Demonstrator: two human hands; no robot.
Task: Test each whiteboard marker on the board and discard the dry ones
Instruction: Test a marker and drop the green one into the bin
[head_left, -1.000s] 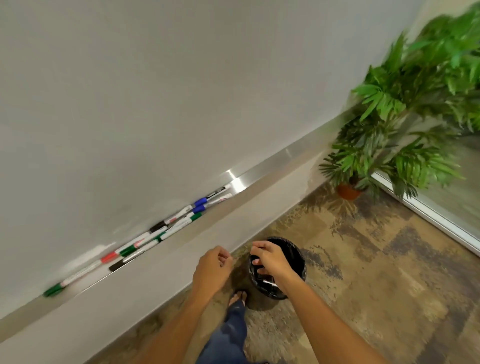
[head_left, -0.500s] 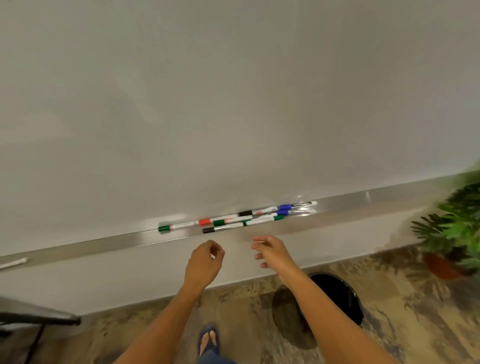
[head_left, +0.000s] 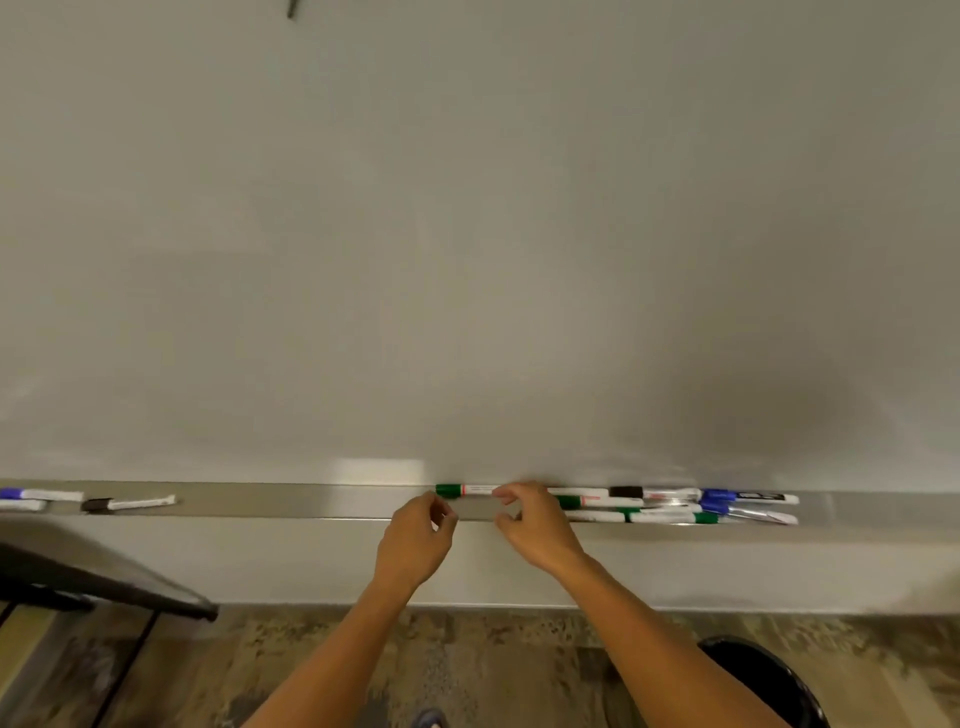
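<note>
A white marker with a green cap (head_left: 470, 489) lies at the left end of a cluster of several markers (head_left: 670, 506) on the metal tray (head_left: 311, 501) under the whiteboard (head_left: 467, 234). My right hand (head_left: 535, 525) is over that marker, its forefinger on the barrel and its thumb apart below, so the hand is open. Just below the green cap, my left hand (head_left: 415, 540) is loosely curled and holds nothing. The marker still rests on the tray.
A black-capped marker (head_left: 130, 503) and a blue-capped marker (head_left: 41, 495) lie apart on the tray's left. A black bin (head_left: 769, 680) stands on the floor at lower right. A dark furniture edge (head_left: 78, 577) juts in at lower left.
The view swung from the bin and plant up to face the board. Both hands rose from over the bin to the tray, and the right hand reached the green-capped marker.
</note>
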